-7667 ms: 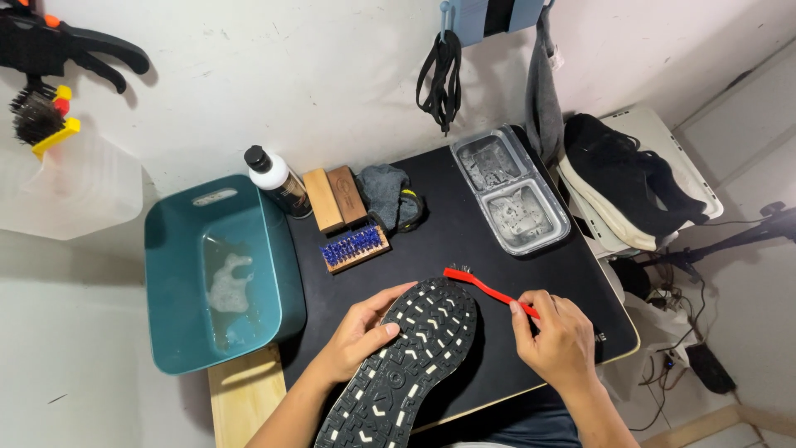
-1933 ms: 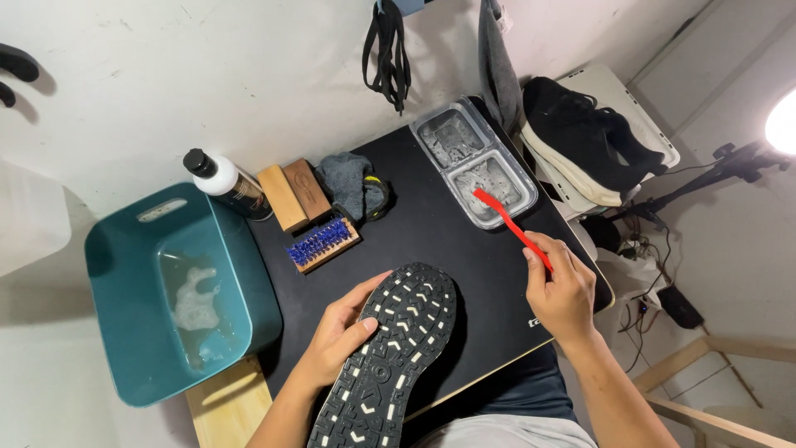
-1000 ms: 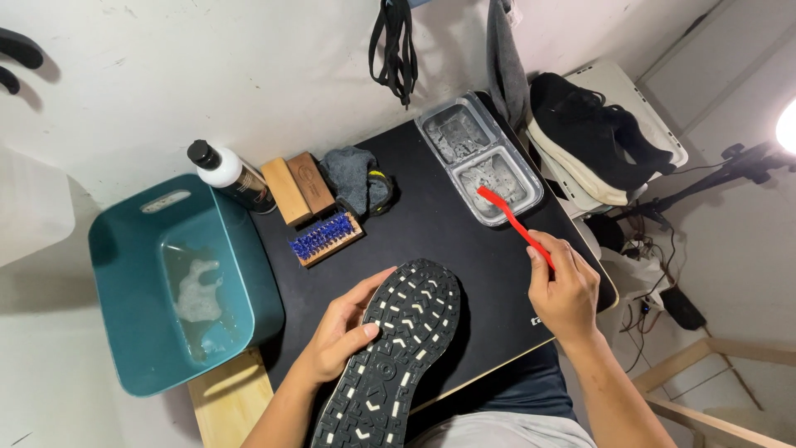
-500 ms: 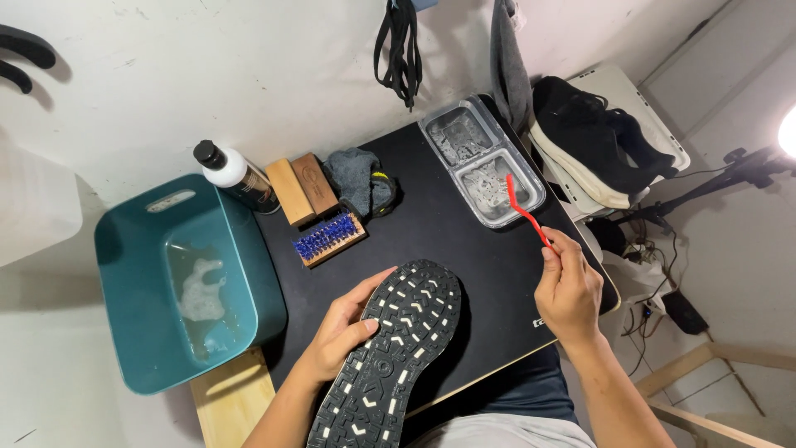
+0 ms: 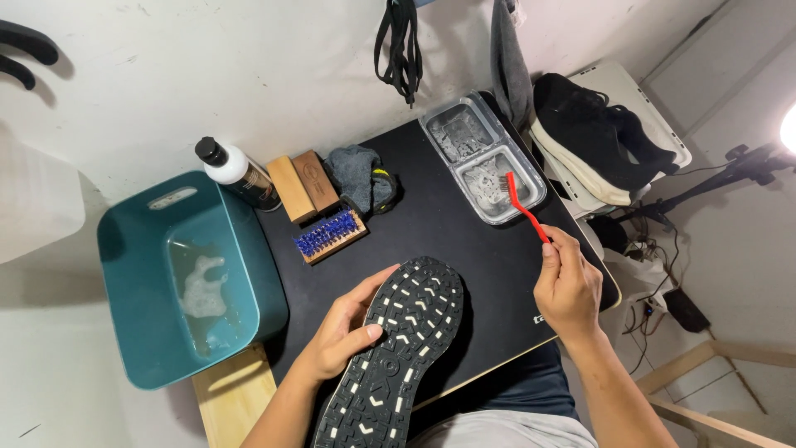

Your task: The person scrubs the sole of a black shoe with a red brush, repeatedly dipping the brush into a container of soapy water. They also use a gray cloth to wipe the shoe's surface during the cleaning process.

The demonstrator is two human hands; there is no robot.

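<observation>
Left hand [image 5: 344, 336] steadies the black, white-studded shoe sole [image 5: 398, 348] upturned on the black desk [image 5: 464, 241]; right hand [image 5: 568, 286], grip closed on a red-handled brush [image 5: 524, 207], dips its bristles into the clear plastic tray [image 5: 485, 158].

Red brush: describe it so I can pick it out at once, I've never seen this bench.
Start at the black table; at its far right corner sits a clear two-compartment tray of foamy water. The red brush reaches from the right hand into the tray's nearer compartment. Unlike the blue-bristled wooden brush by the teal tub, it is thin, long-handled and all red.
</observation>
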